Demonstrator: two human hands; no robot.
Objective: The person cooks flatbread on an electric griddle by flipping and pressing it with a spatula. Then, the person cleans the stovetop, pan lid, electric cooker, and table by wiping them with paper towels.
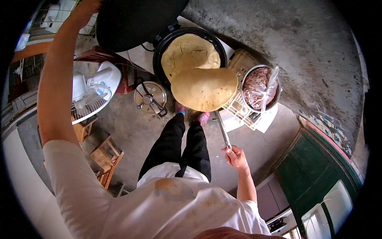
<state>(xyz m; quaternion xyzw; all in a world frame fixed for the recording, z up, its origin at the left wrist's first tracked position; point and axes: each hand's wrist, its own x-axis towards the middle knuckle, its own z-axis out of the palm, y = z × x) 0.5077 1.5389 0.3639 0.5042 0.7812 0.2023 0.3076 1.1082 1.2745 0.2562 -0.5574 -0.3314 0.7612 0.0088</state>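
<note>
My right hand (236, 157) is closed round the end of a long metal handle (223, 129). The handle's far end runs under a round, pale flatbread (203, 89), which overlaps the front rim of a black electric pan (157, 59). Inside the pan lies another flatbread (191, 49), creased and partly covered by the first. At the top left, my arm is raised and my left hand (84, 12) is at the edge of the pan's raised black lid (135, 24); its fingers are mostly cut off or hidden.
Right of the pan, a metal bowl (244, 95) holds dark reddish filling and a clear plastic bag, over a cream rack (242, 113). A pressure cooker lid (151, 97) lies on the left. Further left are a fan (89, 97) and wooden stools (105, 159). A green cabinet (314, 167) stands at the right.
</note>
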